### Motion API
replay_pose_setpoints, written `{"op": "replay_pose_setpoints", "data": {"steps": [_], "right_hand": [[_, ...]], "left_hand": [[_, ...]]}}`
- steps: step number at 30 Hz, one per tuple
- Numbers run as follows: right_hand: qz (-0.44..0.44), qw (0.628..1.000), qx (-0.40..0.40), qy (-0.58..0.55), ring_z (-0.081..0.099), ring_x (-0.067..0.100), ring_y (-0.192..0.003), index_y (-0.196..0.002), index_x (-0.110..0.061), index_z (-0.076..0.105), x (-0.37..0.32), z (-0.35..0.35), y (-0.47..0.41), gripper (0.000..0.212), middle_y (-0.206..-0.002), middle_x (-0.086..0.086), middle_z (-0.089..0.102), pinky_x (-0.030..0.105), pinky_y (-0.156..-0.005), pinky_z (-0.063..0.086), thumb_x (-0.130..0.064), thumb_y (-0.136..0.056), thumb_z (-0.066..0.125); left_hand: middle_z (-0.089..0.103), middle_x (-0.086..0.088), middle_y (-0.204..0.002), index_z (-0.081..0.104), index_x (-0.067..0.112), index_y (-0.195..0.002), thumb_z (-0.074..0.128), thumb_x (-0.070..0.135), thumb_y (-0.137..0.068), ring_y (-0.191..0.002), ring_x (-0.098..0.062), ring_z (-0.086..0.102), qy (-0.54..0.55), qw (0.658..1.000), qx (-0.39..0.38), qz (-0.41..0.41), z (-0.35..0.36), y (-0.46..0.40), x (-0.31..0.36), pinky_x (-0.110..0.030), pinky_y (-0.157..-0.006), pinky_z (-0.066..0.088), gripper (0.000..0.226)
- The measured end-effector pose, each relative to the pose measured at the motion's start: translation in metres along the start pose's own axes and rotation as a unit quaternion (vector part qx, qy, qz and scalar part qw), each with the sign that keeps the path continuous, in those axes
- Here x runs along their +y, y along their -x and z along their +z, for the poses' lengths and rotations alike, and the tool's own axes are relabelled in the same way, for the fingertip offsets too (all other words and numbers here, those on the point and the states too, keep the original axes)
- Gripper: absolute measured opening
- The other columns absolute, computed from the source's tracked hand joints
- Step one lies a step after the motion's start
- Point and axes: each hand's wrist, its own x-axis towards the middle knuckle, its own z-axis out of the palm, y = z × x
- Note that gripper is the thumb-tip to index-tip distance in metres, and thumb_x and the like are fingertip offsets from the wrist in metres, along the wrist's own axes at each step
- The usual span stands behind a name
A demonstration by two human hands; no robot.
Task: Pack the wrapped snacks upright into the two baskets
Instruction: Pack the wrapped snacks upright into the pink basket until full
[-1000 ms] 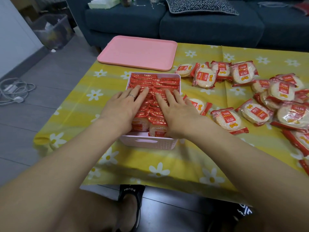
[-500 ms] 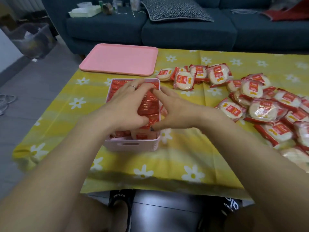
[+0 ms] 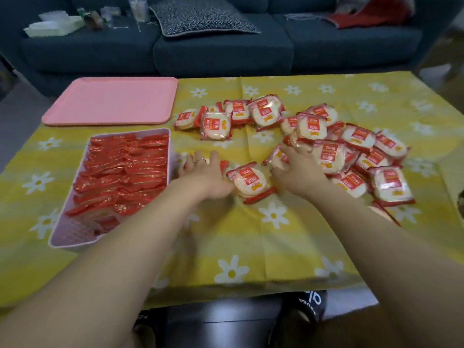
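your left hand [image 3: 204, 172] lies flat with fingers spread on a snack just right of the pink basket [image 3: 62, 241] (already packed with upright packets), while your right hand [image 3: 296, 169] curls round a wrapped snack [image 3: 276, 156] at the edge of the loose pile [image 3: 351, 156] on the yellow cloth [image 3: 251, 242].

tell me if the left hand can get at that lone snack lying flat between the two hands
Probably yes: the left hand already lies right beside the flat snack, which has nothing on top of it.
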Motion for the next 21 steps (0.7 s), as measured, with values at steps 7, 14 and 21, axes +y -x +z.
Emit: {"op": "replay_pose_setpoints", "data": {"steps": [7,14,21], "right_hand": [[0.031,0.999,-0.024,0.031,0.042,0.038,-0.127,-0.12,-0.024,0.056,0.007,0.002,-0.021,0.042,-0.129,0.017,0.055,0.045,-0.111,0.025,-0.047,-0.085,0.057],[0.068,0.995,-0.02,-0.076,0.051,0.035,-0.12,-0.146,-0.018,0.037,-0.003,-0.008,-0.014,0.083,-0.135,0.015,0.044,0.041,-0.095,0.049,-0.03,-0.074,0.077],[0.1,0.977,0.031,-0.185,0.059,0.029,-0.109,-0.137,-0.007,0.045,0.005,-0.029,-0.015,0.069,-0.116,0.01,0.059,0.03,-0.072,0.047,-0.018,-0.077,0.078]], "left_hand": [[0.01,-0.03,-0.162,0.015,0.013,-0.155,0.042,0.059,-0.098,-0.15,-0.047,0.01,0.008,0.997,0.013,-0.079,0.014,-0.033,-0.002,-0.058,-0.119,0.02,0.078],[0.041,-0.021,-0.148,0.017,0.021,-0.152,0.084,0.068,-0.057,-0.14,-0.041,0.035,0.131,0.987,0.028,-0.086,0.005,-0.033,-0.004,-0.048,-0.113,0.038,0.125],[0.062,-0.005,-0.109,0.051,0.01,-0.123,0.086,0.038,-0.069,-0.103,-0.027,0.062,0.318,0.938,0.133,-0.031,-0.011,-0.031,0.001,-0.033,-0.072,0.048,0.07]]}}
